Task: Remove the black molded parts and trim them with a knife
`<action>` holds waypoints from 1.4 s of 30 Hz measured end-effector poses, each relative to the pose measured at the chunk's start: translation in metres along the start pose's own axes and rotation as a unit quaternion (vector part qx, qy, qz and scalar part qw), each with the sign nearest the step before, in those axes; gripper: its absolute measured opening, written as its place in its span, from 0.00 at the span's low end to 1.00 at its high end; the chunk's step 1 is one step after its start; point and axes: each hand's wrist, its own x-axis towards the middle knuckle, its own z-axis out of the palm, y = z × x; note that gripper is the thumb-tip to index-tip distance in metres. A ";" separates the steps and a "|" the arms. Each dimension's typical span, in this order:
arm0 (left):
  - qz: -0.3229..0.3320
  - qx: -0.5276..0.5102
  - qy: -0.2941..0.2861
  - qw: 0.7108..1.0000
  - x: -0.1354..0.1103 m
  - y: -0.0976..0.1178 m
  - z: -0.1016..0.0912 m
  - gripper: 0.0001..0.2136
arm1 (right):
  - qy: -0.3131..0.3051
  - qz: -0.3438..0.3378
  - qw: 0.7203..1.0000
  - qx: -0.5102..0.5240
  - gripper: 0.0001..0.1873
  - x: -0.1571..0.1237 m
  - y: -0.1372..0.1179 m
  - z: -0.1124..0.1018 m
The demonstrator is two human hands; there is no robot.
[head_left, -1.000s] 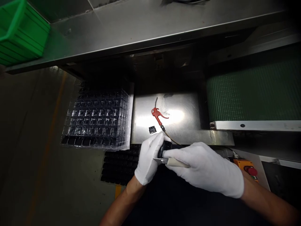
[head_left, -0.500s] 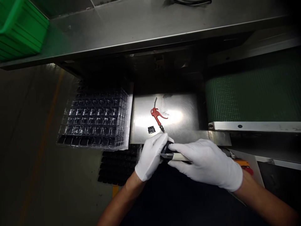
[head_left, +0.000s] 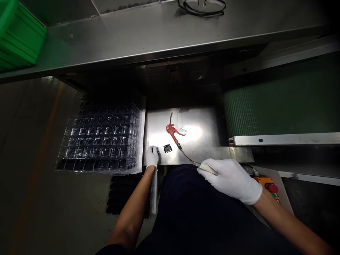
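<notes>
My left hand [head_left: 152,156], in a white glove, rests on the front left of the lit steel plate [head_left: 204,141], fingers curled on a small black part. A second small black part [head_left: 167,148] lies just to its right. My right hand [head_left: 230,179], also gloved, is closed on a pale-handled knife [head_left: 208,168] whose blade tip points left, above my lap. A red air blow gun [head_left: 172,130] lies on the plate with its hose running toward the knife.
A stack of clear blister trays [head_left: 102,136] with black parts sits to the left, and a black tray [head_left: 124,191] lies below it. A green conveyor belt [head_left: 278,102] is on the right, an orange emergency-stop box [head_left: 268,186] near my right wrist, green bins [head_left: 18,39] at upper left.
My hands have come apart. The left hand moved left and forward onto the plate with the black part, and the right hand kept the knife and stayed near my lap.
</notes>
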 end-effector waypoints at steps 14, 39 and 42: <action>0.051 0.069 -0.118 0.989 0.003 0.040 0.057 0.18 | 0.091 -0.015 0.995 0.024 0.16 -0.009 0.019 0.015; -0.125 -0.585 -0.461 0.656 -0.148 0.139 -0.093 0.21 | 0.160 -0.220 0.945 0.180 0.10 0.009 -0.011 -0.014; -0.124 -0.588 -0.449 0.661 -0.151 0.137 -0.095 0.20 | 0.144 -0.217 0.947 0.189 0.10 0.011 -0.015 -0.014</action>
